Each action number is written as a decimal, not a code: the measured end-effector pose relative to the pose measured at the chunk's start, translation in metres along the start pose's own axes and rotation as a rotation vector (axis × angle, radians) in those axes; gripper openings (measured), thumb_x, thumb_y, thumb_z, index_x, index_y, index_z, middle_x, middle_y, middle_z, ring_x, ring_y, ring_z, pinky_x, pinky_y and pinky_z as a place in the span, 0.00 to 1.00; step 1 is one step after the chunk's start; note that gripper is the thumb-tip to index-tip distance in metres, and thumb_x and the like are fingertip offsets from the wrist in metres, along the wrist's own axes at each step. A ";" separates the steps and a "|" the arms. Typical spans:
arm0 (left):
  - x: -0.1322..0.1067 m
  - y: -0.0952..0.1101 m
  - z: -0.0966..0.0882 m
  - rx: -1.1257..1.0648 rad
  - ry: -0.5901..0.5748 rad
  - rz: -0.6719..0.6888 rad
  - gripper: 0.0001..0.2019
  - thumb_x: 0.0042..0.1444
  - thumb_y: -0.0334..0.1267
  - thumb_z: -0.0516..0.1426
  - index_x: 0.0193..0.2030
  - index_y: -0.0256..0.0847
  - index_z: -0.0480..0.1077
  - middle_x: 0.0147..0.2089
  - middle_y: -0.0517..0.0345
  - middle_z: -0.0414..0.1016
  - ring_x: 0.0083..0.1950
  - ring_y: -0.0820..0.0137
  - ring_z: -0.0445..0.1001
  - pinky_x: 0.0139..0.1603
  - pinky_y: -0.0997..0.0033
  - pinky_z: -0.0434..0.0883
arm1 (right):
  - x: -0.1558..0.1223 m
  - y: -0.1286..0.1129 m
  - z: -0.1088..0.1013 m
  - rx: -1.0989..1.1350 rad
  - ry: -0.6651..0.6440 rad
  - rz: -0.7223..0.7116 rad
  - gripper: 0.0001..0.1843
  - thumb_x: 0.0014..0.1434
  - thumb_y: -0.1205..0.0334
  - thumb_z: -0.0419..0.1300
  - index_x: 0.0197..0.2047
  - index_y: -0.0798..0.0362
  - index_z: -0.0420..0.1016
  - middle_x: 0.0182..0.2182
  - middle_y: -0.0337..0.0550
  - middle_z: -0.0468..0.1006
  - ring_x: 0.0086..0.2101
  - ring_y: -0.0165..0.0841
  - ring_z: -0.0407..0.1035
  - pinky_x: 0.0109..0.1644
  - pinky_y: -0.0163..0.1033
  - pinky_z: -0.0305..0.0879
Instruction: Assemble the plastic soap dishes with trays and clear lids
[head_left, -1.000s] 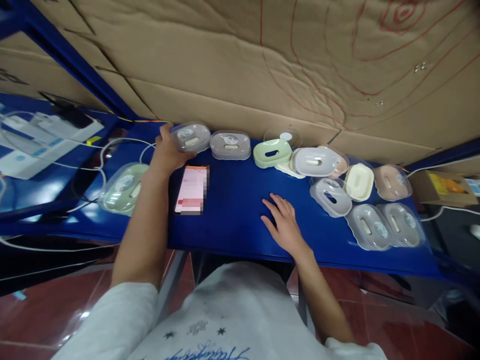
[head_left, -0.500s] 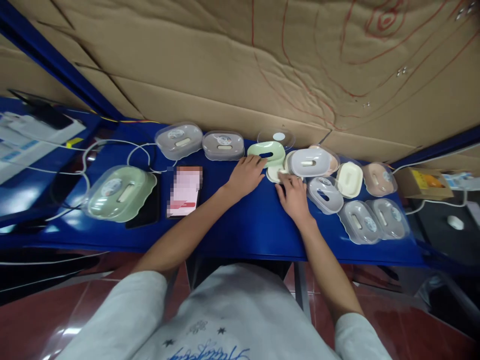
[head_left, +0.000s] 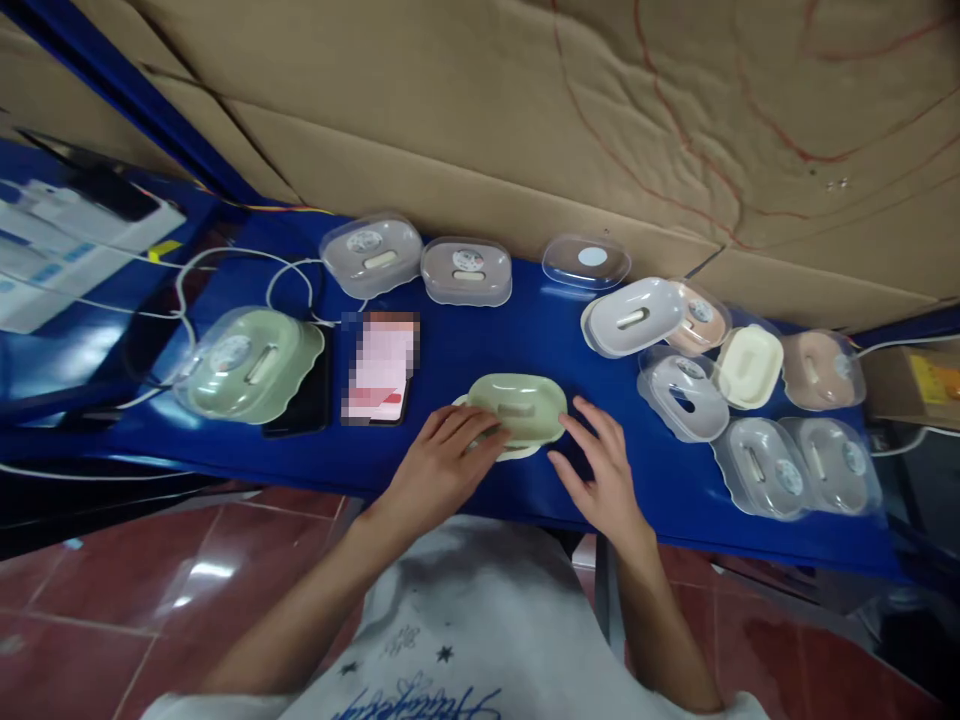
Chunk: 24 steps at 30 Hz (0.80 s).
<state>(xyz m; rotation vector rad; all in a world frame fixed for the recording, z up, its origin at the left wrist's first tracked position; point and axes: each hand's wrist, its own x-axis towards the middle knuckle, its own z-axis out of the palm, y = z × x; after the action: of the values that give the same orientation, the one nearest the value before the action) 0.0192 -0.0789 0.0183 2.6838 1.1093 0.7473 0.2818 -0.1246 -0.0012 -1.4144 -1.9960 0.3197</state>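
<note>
A pale green soap dish [head_left: 517, 410] sits on a cream tray near the front edge of the blue table [head_left: 480, 340]. My left hand [head_left: 442, 465] touches its left side with fingers spread and bent. My right hand [head_left: 600, 475] lies just to its right, fingers stretched out, not gripping. A loose clear lid [head_left: 586, 262] rests at the back by the cardboard wall.
A phone [head_left: 379, 368] lies left of the dish, beside a green lidded box [head_left: 247, 362]. Two grey lidded boxes [head_left: 416, 262] stand at the back. Several lidded boxes [head_left: 750, 400] crowd the right side. White cables [head_left: 225, 275] loop at the left.
Both hands have drawn the green soap dish and its tray from the back row to the table's front edge. The clear lid stayed at the back.
</note>
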 end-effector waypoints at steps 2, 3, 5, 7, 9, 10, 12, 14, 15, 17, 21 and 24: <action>-0.009 -0.001 -0.003 -0.006 -0.022 0.000 0.11 0.74 0.32 0.59 0.59 0.46 0.75 0.59 0.50 0.82 0.62 0.57 0.80 0.65 0.48 0.76 | 0.005 0.001 0.003 -0.054 -0.118 -0.058 0.35 0.74 0.53 0.64 0.79 0.36 0.60 0.77 0.47 0.64 0.74 0.50 0.61 0.73 0.62 0.66; -0.013 -0.003 -0.005 -0.005 -0.037 -0.010 0.12 0.74 0.35 0.60 0.60 0.46 0.75 0.62 0.48 0.81 0.64 0.55 0.79 0.67 0.45 0.75 | 0.008 0.000 0.005 -0.073 -0.178 -0.088 0.34 0.74 0.51 0.63 0.79 0.36 0.61 0.78 0.47 0.62 0.75 0.50 0.58 0.74 0.63 0.65; -0.020 -0.008 -0.007 -0.006 -0.067 -0.040 0.14 0.72 0.38 0.62 0.63 0.48 0.74 0.67 0.46 0.77 0.69 0.51 0.75 0.71 0.39 0.73 | 0.014 -0.004 0.011 -0.091 -0.269 -0.141 0.30 0.76 0.53 0.61 0.77 0.38 0.64 0.77 0.46 0.63 0.75 0.48 0.57 0.75 0.63 0.64; -0.029 -0.014 -0.008 -0.018 -0.073 -0.066 0.16 0.72 0.37 0.62 0.64 0.49 0.74 0.68 0.47 0.76 0.72 0.50 0.73 0.72 0.39 0.73 | 0.018 -0.010 0.015 -0.089 -0.320 -0.190 0.25 0.77 0.61 0.57 0.75 0.39 0.69 0.74 0.44 0.68 0.75 0.45 0.59 0.76 0.62 0.62; -0.036 -0.019 -0.007 -0.030 -0.040 -0.081 0.16 0.71 0.35 0.63 0.63 0.49 0.74 0.64 0.49 0.79 0.71 0.52 0.73 0.70 0.44 0.76 | 0.022 -0.015 0.018 -0.091 -0.352 -0.236 0.26 0.77 0.68 0.54 0.72 0.41 0.71 0.72 0.41 0.72 0.74 0.41 0.60 0.79 0.61 0.59; -0.040 -0.021 -0.006 -0.032 -0.016 -0.086 0.16 0.71 0.34 0.63 0.63 0.49 0.73 0.62 0.50 0.80 0.70 0.53 0.74 0.69 0.46 0.77 | 0.024 -0.018 0.018 -0.098 -0.367 -0.256 0.26 0.76 0.70 0.53 0.72 0.42 0.72 0.71 0.41 0.73 0.74 0.40 0.61 0.80 0.60 0.58; -0.044 -0.023 -0.002 -0.035 0.025 -0.091 0.17 0.70 0.34 0.64 0.63 0.48 0.73 0.61 0.50 0.81 0.68 0.53 0.75 0.68 0.47 0.78 | 0.029 -0.020 0.016 -0.124 -0.394 -0.291 0.25 0.76 0.71 0.54 0.70 0.45 0.74 0.71 0.42 0.74 0.73 0.40 0.61 0.81 0.60 0.57; -0.045 -0.023 0.003 -0.038 0.056 -0.091 0.17 0.69 0.34 0.65 0.62 0.48 0.73 0.60 0.50 0.81 0.67 0.54 0.76 0.68 0.47 0.78 | 0.034 -0.021 0.012 -0.159 -0.414 -0.313 0.24 0.75 0.71 0.55 0.70 0.46 0.74 0.70 0.44 0.74 0.73 0.40 0.63 0.80 0.60 0.59; -0.046 -0.023 0.005 -0.039 0.074 -0.089 0.17 0.69 0.34 0.66 0.61 0.48 0.73 0.59 0.51 0.81 0.66 0.54 0.76 0.67 0.48 0.79 | 0.035 -0.021 0.011 -0.175 -0.425 -0.323 0.25 0.75 0.71 0.55 0.70 0.46 0.74 0.70 0.44 0.75 0.72 0.41 0.63 0.80 0.60 0.59; -0.046 -0.023 0.008 -0.031 0.112 -0.086 0.16 0.68 0.35 0.66 0.60 0.49 0.73 0.57 0.51 0.81 0.64 0.55 0.78 0.65 0.50 0.80 | 0.036 -0.020 0.011 -0.195 -0.438 -0.350 0.27 0.75 0.72 0.55 0.73 0.45 0.72 0.71 0.43 0.74 0.72 0.41 0.64 0.81 0.61 0.58; -0.049 -0.023 0.011 -0.018 0.108 -0.101 0.13 0.68 0.36 0.66 0.58 0.50 0.74 0.53 0.52 0.82 0.59 0.57 0.80 0.60 0.52 0.80 | 0.030 -0.020 0.018 -0.193 -0.418 -0.397 0.30 0.74 0.74 0.54 0.75 0.48 0.69 0.71 0.44 0.73 0.71 0.41 0.66 0.83 0.63 0.54; -0.051 -0.023 0.011 -0.014 0.048 -0.099 0.10 0.69 0.39 0.65 0.55 0.49 0.76 0.54 0.51 0.82 0.59 0.56 0.80 0.59 0.51 0.80 | 0.026 -0.023 0.023 -0.204 -0.411 -0.421 0.29 0.74 0.73 0.54 0.75 0.49 0.69 0.70 0.45 0.75 0.70 0.40 0.68 0.83 0.63 0.53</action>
<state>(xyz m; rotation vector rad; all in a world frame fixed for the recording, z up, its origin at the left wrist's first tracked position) -0.0206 -0.0969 -0.0188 2.5905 1.2334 0.8028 0.2447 -0.1059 0.0041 -1.0604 -2.6654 0.2336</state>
